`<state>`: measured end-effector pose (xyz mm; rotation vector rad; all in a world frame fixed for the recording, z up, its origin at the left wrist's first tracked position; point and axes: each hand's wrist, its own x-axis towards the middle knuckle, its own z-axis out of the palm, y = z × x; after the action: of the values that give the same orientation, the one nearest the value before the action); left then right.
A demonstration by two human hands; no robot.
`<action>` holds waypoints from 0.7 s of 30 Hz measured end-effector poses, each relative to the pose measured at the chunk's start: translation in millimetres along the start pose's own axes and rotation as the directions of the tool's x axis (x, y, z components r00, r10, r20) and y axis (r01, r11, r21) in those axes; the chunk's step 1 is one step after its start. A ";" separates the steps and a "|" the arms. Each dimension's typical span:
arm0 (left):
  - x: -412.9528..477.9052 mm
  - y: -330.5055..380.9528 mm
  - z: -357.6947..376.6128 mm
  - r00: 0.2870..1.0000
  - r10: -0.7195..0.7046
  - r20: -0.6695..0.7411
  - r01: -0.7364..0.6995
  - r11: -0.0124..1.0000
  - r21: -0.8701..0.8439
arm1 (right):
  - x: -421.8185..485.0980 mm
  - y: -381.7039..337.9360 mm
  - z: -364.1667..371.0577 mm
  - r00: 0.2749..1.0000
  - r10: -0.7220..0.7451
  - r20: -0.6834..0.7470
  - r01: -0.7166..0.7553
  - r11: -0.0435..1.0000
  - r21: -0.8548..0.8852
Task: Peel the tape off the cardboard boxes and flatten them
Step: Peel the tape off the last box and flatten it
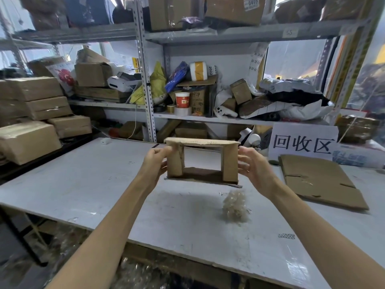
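Nearest me on the bench lies a crumpled wad of peeled tape. Above it I hold the small cardboard box in the air, opened into a tube, long axis running left to right between my hands. My left hand pinches its left wall; my right hand presses the right wall, both grips closed on it. Squeezing it flat looks next. Farther right, a flattened box lies below the sign.

box: brown cardboard, matt, rough torn edges
tape wad: clear plastic, crinkled, glossy
table: white, smooth, scuffed
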<state>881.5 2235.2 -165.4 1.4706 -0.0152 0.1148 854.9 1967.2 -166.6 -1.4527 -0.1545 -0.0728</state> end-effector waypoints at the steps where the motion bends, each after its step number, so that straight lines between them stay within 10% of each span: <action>1: -2.8 -0.5 1.6 0.999 -0.025 0.037 0.023 0.998 0.066 | 1.0 0.4 1.5 1.000 0.002 -0.030 -0.004 0.997 -0.072; 6: -6.6 -1.2 17.2 0.999 0.011 0.037 -0.020 0.965 0.263 | 2.7 0.7 15.7 0.998 -0.011 -0.070 -0.015 0.934 -0.356; 21: -3.4 12.4 42.6 0.997 -0.023 0.069 0.044 0.950 -0.311 | -7.8 -10.3 -18.5 0.989 0.018 -0.144 -0.037 0.991 -0.129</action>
<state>879.6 2193.8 -149.1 1.1566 -0.0588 0.0344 846.8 1947.3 -159.6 -1.5754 -0.0133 -0.1665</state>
